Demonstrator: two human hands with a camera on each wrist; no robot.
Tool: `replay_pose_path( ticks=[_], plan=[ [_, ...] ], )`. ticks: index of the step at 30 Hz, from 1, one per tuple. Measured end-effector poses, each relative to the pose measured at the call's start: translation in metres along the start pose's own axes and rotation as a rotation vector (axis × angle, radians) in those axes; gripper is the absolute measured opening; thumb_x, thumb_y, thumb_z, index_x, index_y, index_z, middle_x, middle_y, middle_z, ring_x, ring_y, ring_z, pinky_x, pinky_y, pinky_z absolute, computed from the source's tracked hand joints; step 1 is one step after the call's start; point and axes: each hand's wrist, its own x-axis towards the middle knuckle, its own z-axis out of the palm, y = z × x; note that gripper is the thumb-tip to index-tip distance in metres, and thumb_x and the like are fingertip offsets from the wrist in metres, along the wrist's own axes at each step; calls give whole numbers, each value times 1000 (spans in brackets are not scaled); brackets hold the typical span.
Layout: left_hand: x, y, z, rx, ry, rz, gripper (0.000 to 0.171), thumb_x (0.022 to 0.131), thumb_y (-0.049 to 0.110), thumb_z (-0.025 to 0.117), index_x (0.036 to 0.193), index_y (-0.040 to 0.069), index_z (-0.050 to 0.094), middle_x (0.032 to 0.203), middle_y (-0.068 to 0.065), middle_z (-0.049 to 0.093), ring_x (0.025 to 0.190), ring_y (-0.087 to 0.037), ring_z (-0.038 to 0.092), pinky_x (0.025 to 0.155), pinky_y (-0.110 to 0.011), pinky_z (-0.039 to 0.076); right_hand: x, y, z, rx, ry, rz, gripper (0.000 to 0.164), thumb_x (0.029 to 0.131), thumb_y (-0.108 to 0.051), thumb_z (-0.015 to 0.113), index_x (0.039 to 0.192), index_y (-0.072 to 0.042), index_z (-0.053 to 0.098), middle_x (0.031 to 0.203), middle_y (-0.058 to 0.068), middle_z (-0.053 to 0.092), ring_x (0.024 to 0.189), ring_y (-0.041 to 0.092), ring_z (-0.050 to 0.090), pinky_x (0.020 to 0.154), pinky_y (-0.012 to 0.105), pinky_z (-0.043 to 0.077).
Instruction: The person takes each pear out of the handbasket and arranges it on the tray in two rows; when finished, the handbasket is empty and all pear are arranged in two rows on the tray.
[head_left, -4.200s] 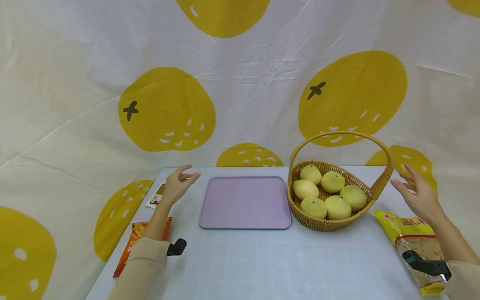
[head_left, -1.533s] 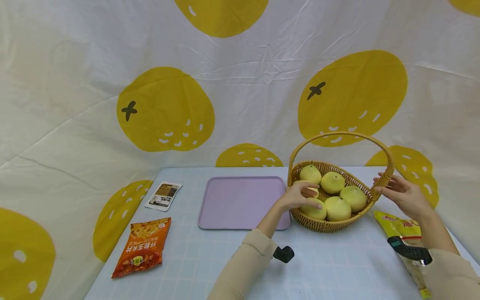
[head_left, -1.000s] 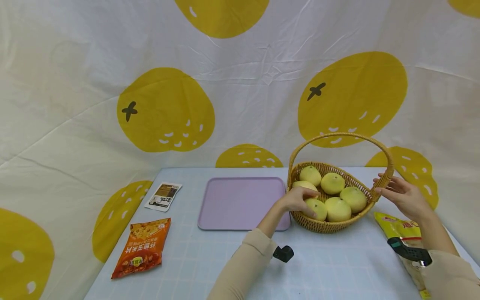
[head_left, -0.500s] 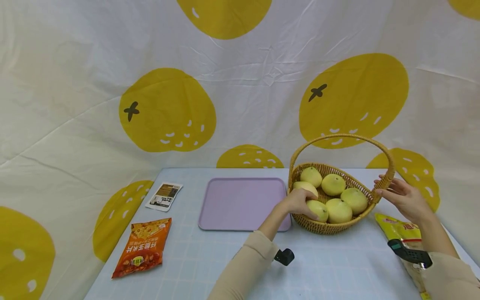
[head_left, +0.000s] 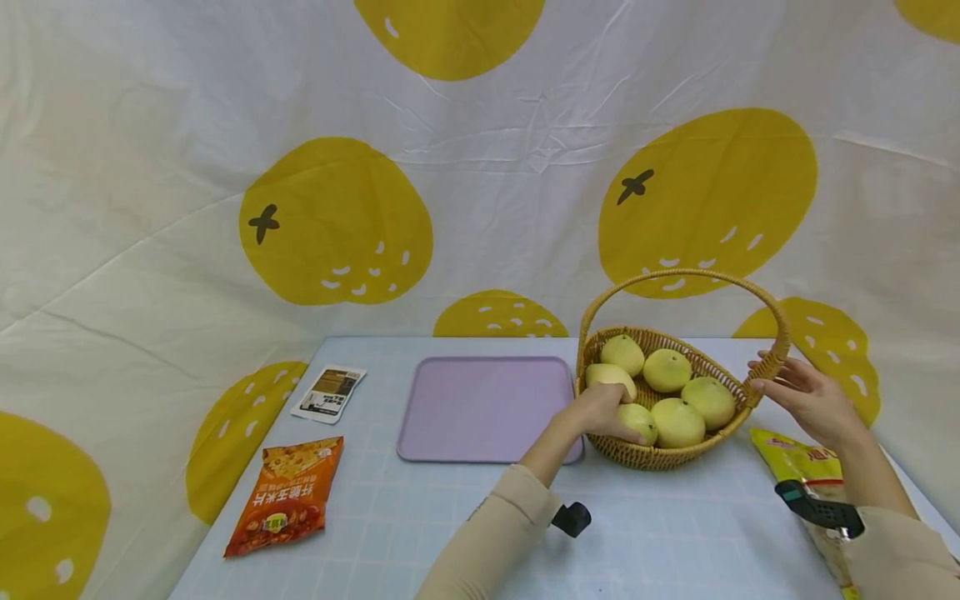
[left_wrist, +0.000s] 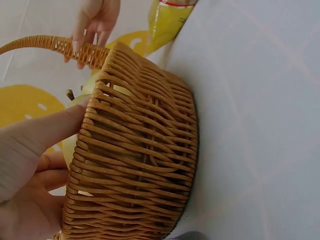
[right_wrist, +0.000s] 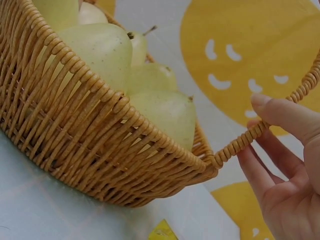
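Note:
A wicker basket (head_left: 651, 458) with several pale yellow-green pears (head_left: 677, 422) stands right of the lilac tray (head_left: 483, 410). My left hand (head_left: 602, 412) reaches over its left rim, thumb and fingers curled round the front-left pear (head_left: 637, 422), partly covering it. In the left wrist view, the thumb of the left hand (left_wrist: 37, 155) lies at the woven rim and the fingers go down behind it. At the basket's right end, my right hand (head_left: 813, 402) pinches the foot of the arched handle (head_left: 765, 365). The right wrist view shows thumb and fingers around the handle (right_wrist: 245, 138).
An orange snack bag (head_left: 287, 496) lies at the front left of the table, with a small white-and-brown packet (head_left: 328, 394) behind it. A yellow snack bag (head_left: 798, 460) lies under the right forearm. A printed cloth (head_left: 525, 200) hangs behind the table.
My left hand has come from left of the tray to the basket and closed round a pear, which has shifted slightly. My right hand has moved left onto the handle and stays there.

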Motion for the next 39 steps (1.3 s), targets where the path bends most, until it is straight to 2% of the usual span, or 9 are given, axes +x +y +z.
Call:
replay_pose_path(
  ticks=[2, 5, 8, 11, 17, 25, 29, 34, 39],
  plan=[
    [1, 1, -1, 23, -24, -10, 47, 71, 44, 80, 88, 11, 52, 75, 8, 47, 66, -3, 42, 58, -13, 35, 0, 0, 0, 31, -5, -6, 48, 95, -2, 52, 136, -25, 43, 111, -25, 59, 101, -13, 53, 74, 4, 43],
    [1, 4, -3, 44, -60, -16, 57, 72, 45, 79, 112, 11, 55, 101, 5, 60, 89, -4, 55, 73, -13, 42, 0, 1, 1, 56, -13, -15, 47, 95, -1, 52, 135, -25, 44, 112, -24, 60, 102, -13, 53, 74, 5, 43],
    [2, 6, -5, 68, -94, 21, 64, 76, 43, 77, 126, 11, 54, 119, 3, 60, 107, -7, 55, 86, -15, 42, 0, 1, 0, 80, -20, -19, 48, 95, 0, 52, 136, -24, 43, 113, -24, 60, 102, -13, 53, 74, 5, 43],
    [2, 7, -6, 85, -107, 67, 63, 79, 42, 74, 132, 14, 54, 127, 5, 58, 116, -8, 52, 93, -16, 39, 1, 1, -1, 41, -11, -9, 50, 95, -3, 53, 140, -22, 40, 113, -25, 59, 102, -14, 52, 74, 5, 43],
    [1, 6, -5, 84, -111, 97, 59, 82, 39, 71, 132, 14, 54, 130, 5, 56, 118, -8, 50, 94, -15, 37, 2, 1, -2, -51, 1, 4, 54, 95, -7, 54, 144, -21, 36, 114, -27, 56, 103, -16, 50, 74, 4, 42],
    [-2, 4, -7, 29, -106, 123, 58, 86, 36, 68, 134, 10, 50, 131, 1, 55, 117, -9, 51, 91, -14, 38, 1, 2, -2, 44, -15, -9, 49, 95, -2, 51, 139, -23, 41, 113, -25, 58, 102, -14, 52, 73, 4, 42],
    [-5, 3, -11, -7, -79, 130, 60, 86, 36, 67, 137, 10, 47, 132, 0, 54, 117, -9, 50, 92, -15, 38, 1, 2, -3, -12, -3, 2, 50, 96, -5, 52, 140, -24, 39, 113, -27, 56, 102, -16, 50, 72, 3, 41],
    [-13, 6, -22, -14, -32, 174, 62, 87, 34, 67, 139, 8, 45, 133, -3, 53, 117, -10, 51, 93, -15, 38, 0, 1, -2, -48, 3, 9, 53, 96, -8, 53, 144, -20, 35, 115, -27, 54, 103, -17, 49, 73, 3, 41],
    [-31, 2, -45, -21, 40, 228, 62, 87, 29, 68, 138, 4, 43, 129, -8, 56, 107, -11, 56, 88, -14, 41, -1, 1, 2, 8, -6, -12, 49, 95, -5, 53, 140, -21, 41, 115, -24, 57, 103, -14, 51, 73, 4, 42]
  ],
)
